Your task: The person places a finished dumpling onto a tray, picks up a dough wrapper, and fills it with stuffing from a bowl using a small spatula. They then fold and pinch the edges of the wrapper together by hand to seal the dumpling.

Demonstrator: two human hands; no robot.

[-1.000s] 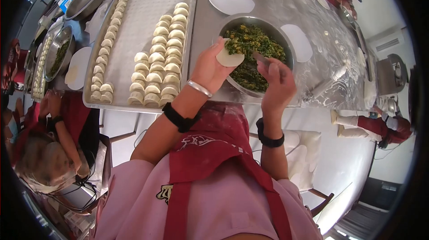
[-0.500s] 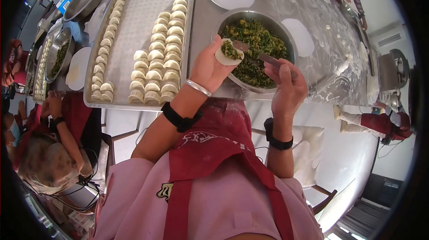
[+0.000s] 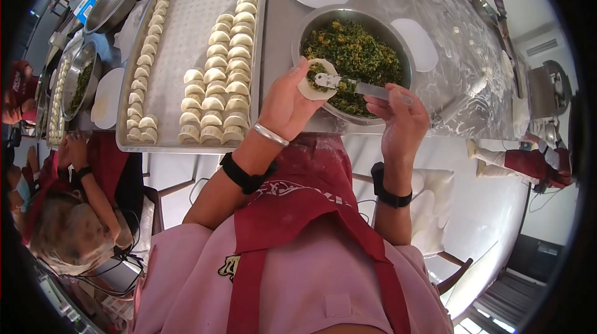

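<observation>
we see left hand (image 3: 283, 107) cupped, fingers curled under a round dough wrapper (image 3: 315, 79), holding it just over the near-left rim of the steel bowl (image 3: 297, 38). a dab of green filling already sits on the wrapper. right hand (image 3: 401, 119) is closed around the handle of a flat metal spreader (image 3: 357, 87), blade tip lying on the wrapper's filling, handle running right toward the palm. the bowl is heaped with chopped green-yellow filling (image 3: 360, 54) and stands on the shiny table (image 3: 460, 60). just left of the bowl there's a metal tray (image 3: 186, 29) with rows of folded dumplings (image 3: 217, 79): one dense block on its right side, one single column along its left edge, bare middle between. silver bangle and black band on the left wrist, black band on the right. a co-worker's hand (image 3: 74, 144) is at the table edge far left, well apart from ours.
</observation>
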